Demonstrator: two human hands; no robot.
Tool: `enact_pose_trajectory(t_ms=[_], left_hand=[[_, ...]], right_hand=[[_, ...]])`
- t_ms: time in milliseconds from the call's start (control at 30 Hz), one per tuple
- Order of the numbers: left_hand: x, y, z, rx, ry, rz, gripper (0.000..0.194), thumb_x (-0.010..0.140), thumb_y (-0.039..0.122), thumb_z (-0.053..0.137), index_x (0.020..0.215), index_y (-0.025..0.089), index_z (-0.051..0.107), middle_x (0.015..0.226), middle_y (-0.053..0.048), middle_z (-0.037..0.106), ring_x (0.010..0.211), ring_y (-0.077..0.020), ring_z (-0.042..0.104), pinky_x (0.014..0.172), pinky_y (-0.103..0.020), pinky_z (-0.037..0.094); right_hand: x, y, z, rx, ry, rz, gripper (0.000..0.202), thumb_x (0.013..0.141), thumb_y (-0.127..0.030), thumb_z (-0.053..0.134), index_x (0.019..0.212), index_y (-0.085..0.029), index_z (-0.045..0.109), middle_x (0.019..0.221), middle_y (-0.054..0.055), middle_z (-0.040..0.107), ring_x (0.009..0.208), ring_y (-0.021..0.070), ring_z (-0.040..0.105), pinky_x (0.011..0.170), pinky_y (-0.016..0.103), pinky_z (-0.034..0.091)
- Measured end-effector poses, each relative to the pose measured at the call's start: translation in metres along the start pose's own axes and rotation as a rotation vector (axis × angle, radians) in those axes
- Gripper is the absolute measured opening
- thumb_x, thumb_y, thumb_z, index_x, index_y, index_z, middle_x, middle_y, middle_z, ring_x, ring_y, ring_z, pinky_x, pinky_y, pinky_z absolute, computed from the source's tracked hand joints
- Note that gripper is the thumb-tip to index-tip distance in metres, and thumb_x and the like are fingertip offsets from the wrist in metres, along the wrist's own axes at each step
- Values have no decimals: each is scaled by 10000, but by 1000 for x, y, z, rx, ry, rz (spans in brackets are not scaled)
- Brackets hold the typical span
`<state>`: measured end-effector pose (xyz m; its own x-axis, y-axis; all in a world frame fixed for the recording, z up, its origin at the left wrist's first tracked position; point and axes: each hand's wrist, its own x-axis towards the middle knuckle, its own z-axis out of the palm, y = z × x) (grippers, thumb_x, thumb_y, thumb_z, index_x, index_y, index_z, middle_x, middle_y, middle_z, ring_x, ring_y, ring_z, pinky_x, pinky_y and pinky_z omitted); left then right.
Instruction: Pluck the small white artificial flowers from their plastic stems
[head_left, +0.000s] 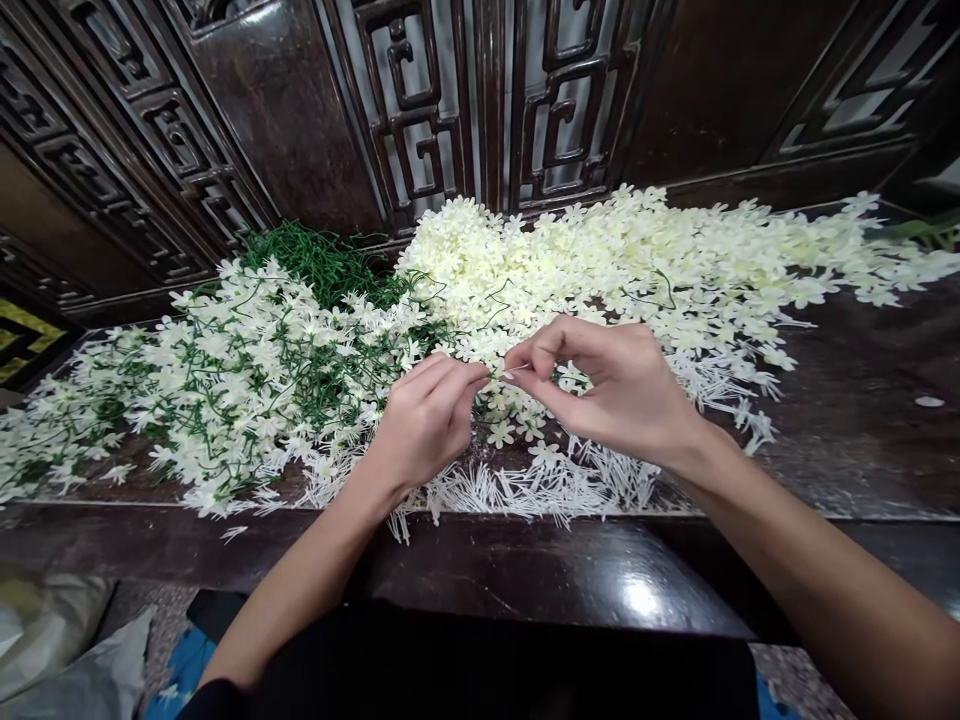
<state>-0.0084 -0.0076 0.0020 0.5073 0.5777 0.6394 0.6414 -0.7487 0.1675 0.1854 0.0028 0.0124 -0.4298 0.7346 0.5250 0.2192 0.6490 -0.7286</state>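
In the head view, the only one there is, I see a person bent over a dark, polished wooden bench with both bare hands raised close together over its middle. The left hand is narrowed, its fingertips bunched and pointing across at the other; what sits inside that pinch is too small and hidden for me to tell. The right hand has thumb and forefinger drawn together on a tiny, thin, pale sliver, which lies in the slim space between the two hands, above the near side of the flowers.

To the left spreads a loose heap of white, star-shaped flowers on green stems, running out along the seat. Behind it, against the bench back, sits a tangled pile of wiry dark-green stems. Beyond the hands and off to the right stretches a thick bank of creamy-white, yellow-tinted loose blossoms. Nearer the person, along the front edge, lies a scatter of thin, white, stick-like pieces, some poking over the edge. A small, flat, white disc lies apart at the far right. Behind everything rises a carved, dark-brown wooden lattice.
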Motion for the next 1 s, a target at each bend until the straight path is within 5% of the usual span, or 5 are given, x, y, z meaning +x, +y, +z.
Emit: enact_pose_trajectory(t_ms=[167,533,800,1000], left_hand=[[-1,-3,3,58,63,107,212,837,-22,481,910,127,614,711,-37,669,624,-131,558,567,-264,485],[-5,-6,6,111,22,151,239,814,-47,430,909,113,579,712,-62,657,610,-139,522,539,-268,441],[-5,-10,9,132,153,311,280,770,-92,495,993,59,572,702,-90,661,600,-151,512,517,-276,445],[2,-6,5,-160,171,-36,98,841,97,615,915,157,640,801,-40,705,698,-147,603,614,-288,508]], right_hand=[[-1,1,5,23,68,-75,200,792,-81,600,705,-230,499,701,-5,613,806,182,686,663,323,605],[-3,-1,9,91,96,25,221,780,-96,636,678,-228,492,670,-5,597,815,197,692,698,335,610],[2,-6,8,247,116,279,295,721,-153,727,636,-231,456,716,6,628,788,216,678,719,400,600],[4,-6,4,252,152,251,307,739,-159,722,634,-231,443,741,11,650,836,220,685,734,404,596]])
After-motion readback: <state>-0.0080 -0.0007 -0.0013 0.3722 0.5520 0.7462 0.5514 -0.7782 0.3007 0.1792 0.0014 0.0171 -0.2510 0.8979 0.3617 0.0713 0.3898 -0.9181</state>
